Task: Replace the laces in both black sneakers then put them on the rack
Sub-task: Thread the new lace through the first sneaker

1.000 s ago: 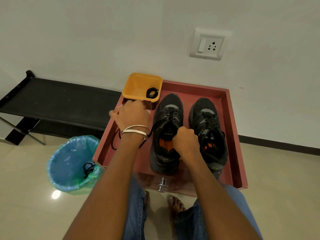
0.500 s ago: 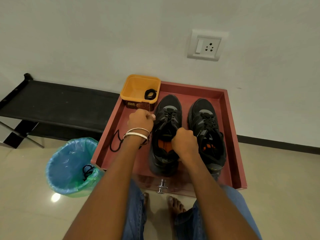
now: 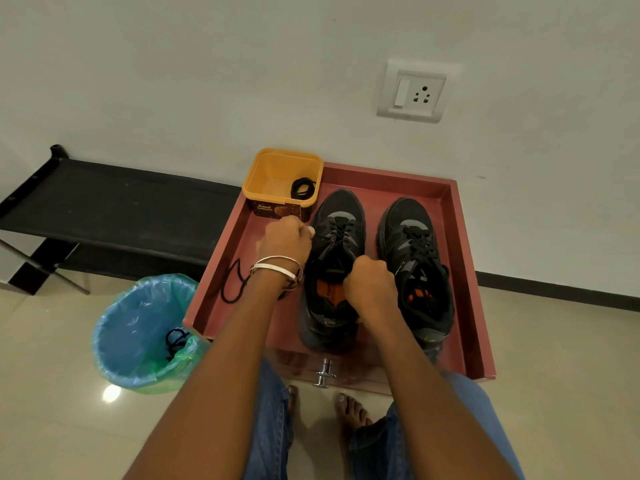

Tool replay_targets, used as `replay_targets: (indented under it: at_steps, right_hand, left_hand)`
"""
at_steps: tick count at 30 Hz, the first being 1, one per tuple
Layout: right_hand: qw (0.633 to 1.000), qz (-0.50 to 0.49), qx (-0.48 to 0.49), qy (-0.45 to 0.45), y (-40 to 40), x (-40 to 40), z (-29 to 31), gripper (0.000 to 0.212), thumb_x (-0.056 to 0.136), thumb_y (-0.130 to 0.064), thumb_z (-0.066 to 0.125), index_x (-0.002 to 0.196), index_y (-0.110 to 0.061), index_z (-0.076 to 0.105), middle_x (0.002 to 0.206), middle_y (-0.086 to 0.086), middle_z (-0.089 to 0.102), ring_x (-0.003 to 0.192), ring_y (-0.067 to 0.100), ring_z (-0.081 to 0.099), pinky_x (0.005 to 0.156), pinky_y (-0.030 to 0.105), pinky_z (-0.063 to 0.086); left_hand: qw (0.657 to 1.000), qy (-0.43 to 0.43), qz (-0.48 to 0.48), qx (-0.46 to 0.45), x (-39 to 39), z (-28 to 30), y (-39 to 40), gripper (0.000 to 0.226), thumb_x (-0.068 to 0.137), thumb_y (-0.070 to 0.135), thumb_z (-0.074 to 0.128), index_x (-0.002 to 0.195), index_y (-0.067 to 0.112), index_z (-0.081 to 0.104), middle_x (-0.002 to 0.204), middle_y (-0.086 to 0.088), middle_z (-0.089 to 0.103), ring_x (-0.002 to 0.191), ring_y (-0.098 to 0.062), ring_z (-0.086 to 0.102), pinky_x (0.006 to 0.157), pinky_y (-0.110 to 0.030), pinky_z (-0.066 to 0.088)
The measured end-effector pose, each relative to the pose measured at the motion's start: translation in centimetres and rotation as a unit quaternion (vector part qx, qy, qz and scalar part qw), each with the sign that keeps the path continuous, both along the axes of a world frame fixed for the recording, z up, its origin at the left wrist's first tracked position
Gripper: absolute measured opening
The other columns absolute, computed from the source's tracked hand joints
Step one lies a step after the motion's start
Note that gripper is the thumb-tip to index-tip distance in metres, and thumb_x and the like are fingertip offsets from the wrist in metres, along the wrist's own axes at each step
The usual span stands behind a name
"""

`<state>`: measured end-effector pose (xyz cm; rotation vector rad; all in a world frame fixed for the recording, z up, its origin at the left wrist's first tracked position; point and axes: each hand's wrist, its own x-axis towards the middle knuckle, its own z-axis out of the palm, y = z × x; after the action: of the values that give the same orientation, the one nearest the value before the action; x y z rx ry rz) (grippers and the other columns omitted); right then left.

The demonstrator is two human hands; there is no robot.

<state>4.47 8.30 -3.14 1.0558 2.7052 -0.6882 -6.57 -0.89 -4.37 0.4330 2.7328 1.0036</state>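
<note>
Two black sneakers stand side by side, toes to the wall, in a red tray (image 3: 465,271). My left hand (image 3: 285,239) is curled beside the left sneaker (image 3: 341,216) and pinches a black lace (image 3: 232,284) that trails in a loop over the tray floor. My right hand (image 3: 370,284) grips the left sneaker's tongue at its opening. The right sneaker (image 3: 415,251) is laced and untouched. A coiled black lace (image 3: 303,188) lies in a yellow tub (image 3: 266,178) at the tray's far left corner. The black rack (image 3: 114,206) stands to the left against the wall.
A bin with a blue liner (image 3: 138,334) stands on the floor left of the tray, with a black lace (image 3: 176,341) inside. A metal knob (image 3: 323,372) sticks out of the tray's front. My bare feet are below it. A wall socket (image 3: 414,91) is above.
My left hand has drawn back from near the yellow tub toward the left sneaker's side, pulling the lace with it. The right hand has kept its grip on the tongue.
</note>
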Motion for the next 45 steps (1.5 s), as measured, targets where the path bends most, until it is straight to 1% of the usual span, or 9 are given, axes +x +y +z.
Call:
replay_targets:
  at_steps: [8, 12, 18, 25, 31, 34, 39, 42, 45]
  right_hand:
    - [1.000, 0.003, 0.004, -0.002, 1.0, 0.1, 1.3, 0.039, 0.089, -0.040, 0.062, 0.106, -0.006, 0.055, 0.107, 0.015, 0.058, 0.100, 0.038, 0.059, 0.072, 0.038, 0.049]
    - [0.981, 0.019, 0.018, 0.191, 2.0, -0.4, 2.5, 0.048, 0.083, -0.053, 0.066, 0.105, -0.011, 0.061, 0.093, 0.002, 0.062, 0.092, 0.022, 0.060, 0.069, 0.034, 0.047]
    - [0.860, 0.079, -0.324, 0.385, 0.2, -1.2, 2.6, 0.027, 0.080, -0.020, 0.076, 0.105, -0.014, 0.067, 0.098, -0.008, 0.069, 0.093, 0.006, 0.063, 0.080, 0.019, 0.048]
    - [0.816, 0.008, -0.404, 0.412, 1.5, -0.6, 2.6, 0.003, 0.085, -0.009, 0.070, 0.088, -0.007, 0.070, 0.087, 0.019, 0.071, 0.080, 0.021, 0.065, 0.081, 0.038, 0.053]
    - [0.821, -0.070, -0.362, 0.436, 5.6, 1.0, 2.7, 0.010, 0.086, -0.015, 0.069, 0.083, -0.006, 0.071, 0.066, 0.005, 0.064, 0.062, 0.009, 0.056, 0.061, 0.015, 0.044]
    - [0.817, -0.120, -0.345, 0.446, 6.7, 1.5, 2.6, 0.019, 0.089, -0.022, 0.066, 0.083, -0.005, 0.073, 0.058, 0.000, 0.053, 0.056, 0.007, 0.046, 0.058, 0.018, 0.042]
    - [0.816, -0.132, -0.333, 0.453, 6.4, 1.2, 2.6, 0.024, 0.092, -0.027, 0.063, 0.079, -0.009, 0.072, 0.052, -0.001, 0.042, 0.047, 0.010, 0.036, 0.046, 0.020, 0.034]
    - [0.849, -0.064, -0.295, 0.434, 5.2, 0.5, 2.3, 0.025, 0.093, -0.026, 0.062, 0.075, -0.010, 0.071, 0.047, -0.004, 0.040, 0.045, 0.009, 0.032, 0.045, 0.022, 0.028]
    - [0.871, -0.017, -0.261, 0.417, 4.4, -0.1, 2.1, 0.027, 0.092, -0.028, 0.063, 0.073, -0.010, 0.071, 0.044, -0.006, 0.043, 0.043, 0.009, 0.035, 0.047, 0.026, 0.029]
  left_hand:
    - [0.946, -0.035, 0.059, 0.317, 0.4, 4.0, -0.7, 0.008, 0.091, 0.017, 0.063, 0.083, 0.017, 0.065, 0.066, 0.001, 0.069, 0.062, -0.009, 0.065, 0.071, -0.023, 0.051]
    - [0.873, -0.115, 0.055, 0.470, 0.9, 7.6, -1.0, 0.015, 0.095, 0.009, 0.054, 0.087, 0.005, 0.066, 0.069, -0.004, 0.072, 0.055, -0.013, 0.063, 0.062, -0.024, 0.056]
    - [0.846, -0.241, -0.074, 0.470, 2.5, 10.4, -0.8, 0.030, 0.101, 0.021, 0.043, 0.115, 0.003, 0.063, 0.105, -0.017, 0.071, 0.097, -0.027, 0.070, 0.089, -0.036, 0.054]
    - [0.783, -0.271, -0.037, 0.559, 1.8, 10.0, -1.4, 0.035, 0.098, 0.026, 0.045, 0.126, 0.010, 0.055, 0.128, -0.005, 0.061, 0.115, -0.016, 0.061, 0.098, -0.037, 0.049]
    - [0.694, -0.299, 0.118, 0.644, 0.5, 7.6, -2.0, 0.044, 0.096, 0.021, 0.051, 0.138, 0.015, 0.048, 0.128, 0.003, 0.058, 0.126, -0.013, 0.051, 0.107, -0.039, 0.040]
    - [0.735, -0.271, 0.143, 0.605, 0.2, 6.3, -1.6, 0.046, 0.097, 0.019, 0.052, 0.142, 0.016, 0.043, 0.131, 0.004, 0.056, 0.129, -0.013, 0.048, 0.109, -0.039, 0.036]
    - [0.961, -0.125, 0.110, 0.221, 0.1, 3.3, -1.0, 0.031, 0.086, 0.019, 0.068, 0.117, 0.016, 0.065, 0.104, -0.003, 0.067, 0.103, -0.023, 0.063, 0.099, -0.042, 0.048]
    - [0.987, -0.031, 0.055, 0.149, 1.1, 3.1, -0.5, 0.014, 0.083, 0.018, 0.070, 0.095, 0.024, 0.073, 0.083, 0.003, 0.070, 0.082, -0.016, 0.066, 0.087, -0.036, 0.053]
    - [0.986, 0.052, -0.091, 0.134, 2.1, 4.1, 0.6, 0.029, 0.082, 0.017, 0.072, 0.110, 0.024, 0.072, 0.101, 0.001, 0.065, 0.092, -0.013, 0.059, 0.088, -0.026, 0.048]
